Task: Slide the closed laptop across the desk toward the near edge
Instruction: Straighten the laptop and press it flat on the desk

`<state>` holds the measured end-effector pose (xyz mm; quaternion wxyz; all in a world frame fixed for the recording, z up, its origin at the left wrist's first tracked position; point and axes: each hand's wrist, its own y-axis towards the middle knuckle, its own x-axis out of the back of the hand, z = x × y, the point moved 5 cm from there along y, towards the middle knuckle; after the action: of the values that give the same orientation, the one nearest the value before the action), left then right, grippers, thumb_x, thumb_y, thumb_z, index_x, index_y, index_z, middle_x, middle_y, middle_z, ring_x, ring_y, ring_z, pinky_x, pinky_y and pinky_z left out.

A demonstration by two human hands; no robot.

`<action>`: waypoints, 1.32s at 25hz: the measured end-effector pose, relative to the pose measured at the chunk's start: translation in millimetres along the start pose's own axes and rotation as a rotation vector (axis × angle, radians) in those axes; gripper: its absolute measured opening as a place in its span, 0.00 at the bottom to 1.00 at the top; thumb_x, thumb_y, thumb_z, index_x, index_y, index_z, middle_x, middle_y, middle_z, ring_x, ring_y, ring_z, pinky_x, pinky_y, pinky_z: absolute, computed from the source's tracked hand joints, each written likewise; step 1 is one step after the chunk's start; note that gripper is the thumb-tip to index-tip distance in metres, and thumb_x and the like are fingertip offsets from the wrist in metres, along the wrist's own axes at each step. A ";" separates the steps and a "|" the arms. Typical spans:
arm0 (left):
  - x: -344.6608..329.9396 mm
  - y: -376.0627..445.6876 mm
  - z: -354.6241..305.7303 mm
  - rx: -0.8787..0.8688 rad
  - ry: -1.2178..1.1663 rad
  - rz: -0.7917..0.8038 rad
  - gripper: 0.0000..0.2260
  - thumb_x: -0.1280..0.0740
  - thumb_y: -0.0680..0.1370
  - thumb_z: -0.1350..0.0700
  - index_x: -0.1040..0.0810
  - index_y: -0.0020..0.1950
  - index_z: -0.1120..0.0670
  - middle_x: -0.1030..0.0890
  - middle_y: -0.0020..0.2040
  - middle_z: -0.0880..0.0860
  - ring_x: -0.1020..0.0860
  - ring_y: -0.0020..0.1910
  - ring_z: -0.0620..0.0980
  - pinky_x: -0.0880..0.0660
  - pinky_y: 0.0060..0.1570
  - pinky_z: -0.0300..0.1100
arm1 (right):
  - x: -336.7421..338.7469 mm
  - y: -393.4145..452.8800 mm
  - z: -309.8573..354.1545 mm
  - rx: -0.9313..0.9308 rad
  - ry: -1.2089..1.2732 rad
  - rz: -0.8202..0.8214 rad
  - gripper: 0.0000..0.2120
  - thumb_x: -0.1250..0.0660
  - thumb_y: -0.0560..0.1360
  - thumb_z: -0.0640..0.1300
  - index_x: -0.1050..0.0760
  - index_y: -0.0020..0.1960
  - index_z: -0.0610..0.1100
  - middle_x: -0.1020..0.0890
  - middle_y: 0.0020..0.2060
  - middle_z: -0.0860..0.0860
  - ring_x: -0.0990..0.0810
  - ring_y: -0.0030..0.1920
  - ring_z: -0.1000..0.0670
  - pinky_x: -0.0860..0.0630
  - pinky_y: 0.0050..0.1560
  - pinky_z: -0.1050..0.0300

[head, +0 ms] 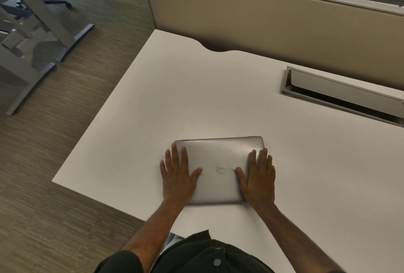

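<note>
Resting flat on closed silver laptop (218, 170): left hand (178, 176), fingers spread, palm over left edge; right hand (258, 177), fingers spread, palm over right edge. Neither gripping. Laptop lying lid-up on white desk (153, 102), near front edge. Recessed cable tray (341, 95) at far right, lid tilted open, contents unseen.

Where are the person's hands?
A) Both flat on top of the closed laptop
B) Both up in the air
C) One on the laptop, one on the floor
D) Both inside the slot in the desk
A: the left hand and right hand lie spread, palms down, on the lid of the closed laptop, one at each side.
</note>
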<state>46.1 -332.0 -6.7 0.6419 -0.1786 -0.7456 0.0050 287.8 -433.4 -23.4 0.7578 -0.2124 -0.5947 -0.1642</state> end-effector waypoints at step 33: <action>-0.7 31.2 24.6 0.136 -0.699 0.212 0.42 0.25 0.72 0.44 0.45 0.79 0.37 0.28 0.54 0.51 0.26 0.59 0.54 0.34 0.56 0.41 | 11.4 -12.5 -18.4 -0.351 0.424 0.000 0.48 0.34 0.64 0.77 0.43 0.77 0.57 0.29 0.57 0.43 0.28 0.61 0.39 0.25 0.61 0.44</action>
<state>30.7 -297.5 -19.1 0.3547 -0.1993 -0.8952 0.1819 299.5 -453.5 -14.5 0.8168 -0.3016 -0.3853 -0.3056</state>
